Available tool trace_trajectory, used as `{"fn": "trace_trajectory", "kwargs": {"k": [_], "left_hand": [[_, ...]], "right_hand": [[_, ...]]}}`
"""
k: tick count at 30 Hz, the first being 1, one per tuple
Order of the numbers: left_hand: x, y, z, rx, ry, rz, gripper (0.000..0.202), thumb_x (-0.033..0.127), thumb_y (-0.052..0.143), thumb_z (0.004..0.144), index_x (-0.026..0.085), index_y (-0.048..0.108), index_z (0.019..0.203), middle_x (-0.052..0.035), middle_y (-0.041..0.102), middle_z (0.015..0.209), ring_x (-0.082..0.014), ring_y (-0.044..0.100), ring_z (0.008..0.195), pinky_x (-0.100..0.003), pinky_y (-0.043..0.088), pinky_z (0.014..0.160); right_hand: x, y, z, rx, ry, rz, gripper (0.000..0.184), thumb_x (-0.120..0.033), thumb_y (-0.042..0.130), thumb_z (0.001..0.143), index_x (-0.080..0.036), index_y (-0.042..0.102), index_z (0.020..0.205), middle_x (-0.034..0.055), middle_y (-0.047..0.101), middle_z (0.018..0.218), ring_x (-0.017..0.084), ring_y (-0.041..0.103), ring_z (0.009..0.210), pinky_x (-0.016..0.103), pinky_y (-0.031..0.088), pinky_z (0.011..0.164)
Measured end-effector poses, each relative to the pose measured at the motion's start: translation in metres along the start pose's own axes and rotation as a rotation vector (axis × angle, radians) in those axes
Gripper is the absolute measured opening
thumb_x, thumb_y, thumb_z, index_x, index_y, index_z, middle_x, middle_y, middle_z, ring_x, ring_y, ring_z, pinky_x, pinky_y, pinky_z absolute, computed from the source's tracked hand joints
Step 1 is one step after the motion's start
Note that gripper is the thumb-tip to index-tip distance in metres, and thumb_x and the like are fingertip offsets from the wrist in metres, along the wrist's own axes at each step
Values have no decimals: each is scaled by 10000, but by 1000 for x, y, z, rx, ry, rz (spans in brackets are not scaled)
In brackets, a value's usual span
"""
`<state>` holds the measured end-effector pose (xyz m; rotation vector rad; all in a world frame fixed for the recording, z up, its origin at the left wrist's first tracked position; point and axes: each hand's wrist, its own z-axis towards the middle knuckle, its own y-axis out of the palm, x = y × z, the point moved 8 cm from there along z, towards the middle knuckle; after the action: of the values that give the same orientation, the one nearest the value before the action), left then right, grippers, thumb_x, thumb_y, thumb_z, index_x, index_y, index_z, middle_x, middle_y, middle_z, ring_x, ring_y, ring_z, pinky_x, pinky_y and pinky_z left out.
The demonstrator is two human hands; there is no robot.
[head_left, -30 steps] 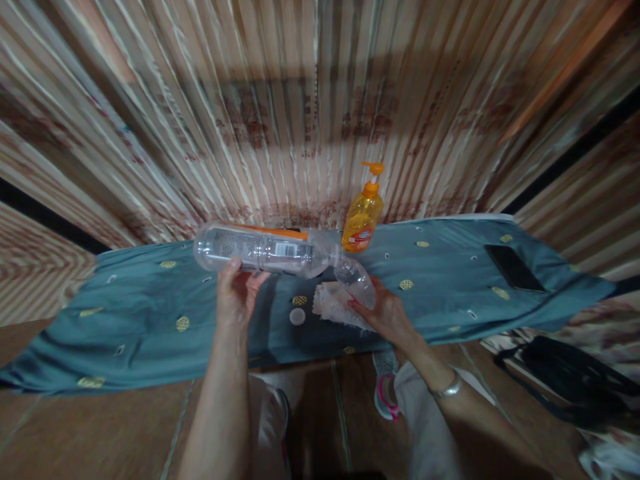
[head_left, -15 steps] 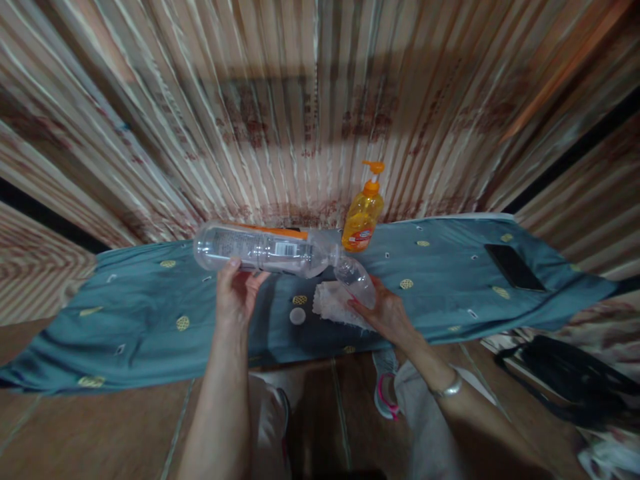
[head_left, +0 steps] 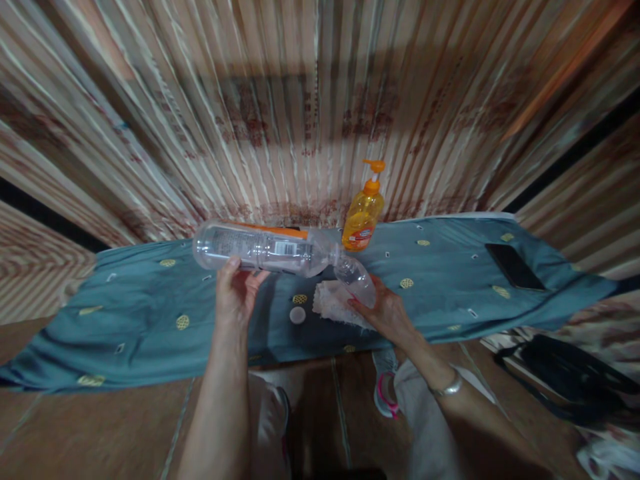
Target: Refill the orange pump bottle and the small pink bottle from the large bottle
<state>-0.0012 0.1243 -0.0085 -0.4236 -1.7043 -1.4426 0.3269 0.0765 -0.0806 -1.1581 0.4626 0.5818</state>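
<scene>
My left hand point(head_left: 235, 297) grips a large clear plastic bottle point(head_left: 260, 250) held on its side above the table, its neck pointing right. The neck meets the mouth of a small clear bottle point(head_left: 356, 280), which my right hand point(head_left: 385, 310) holds tilted. Under the small bottle lies a white cloth point(head_left: 333, 301). A round white cap point(head_left: 297, 315) rests on the teal cloth point(head_left: 150, 313) between my hands.
An orange pump bottle point(head_left: 363, 217) stands at the back of the table by the striped curtain. A black phone point(head_left: 513, 265) lies at the right. A dark bag point(head_left: 565, 373) sits on the floor at right. My shoes show below the table edge.
</scene>
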Motion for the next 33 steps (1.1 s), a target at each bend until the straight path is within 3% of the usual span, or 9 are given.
{"fn": "trace_trajectory", "kwargs": {"k": [15,33], "left_hand": [[-2,-1,1,2,-12,-14,411,369,951,525,210,707,815,-19,784,826,-234,760,818,-462,699,818],[0,-1,0,11,-17,-4,443,379,957,495,204,673,786,-5,767,809,-219,742,783,-454,697,792]], "right_hand": [[1,-1,0,-18,25,40,661,-586,716,889,-162,646,1391,208,819,1147,382,800,1031,549,661,903],[-2,-2,1,-26,10,15,735,-707,631,914,-124,649,1361,239,807,1155,380,801,1032,523,660,893]]}}
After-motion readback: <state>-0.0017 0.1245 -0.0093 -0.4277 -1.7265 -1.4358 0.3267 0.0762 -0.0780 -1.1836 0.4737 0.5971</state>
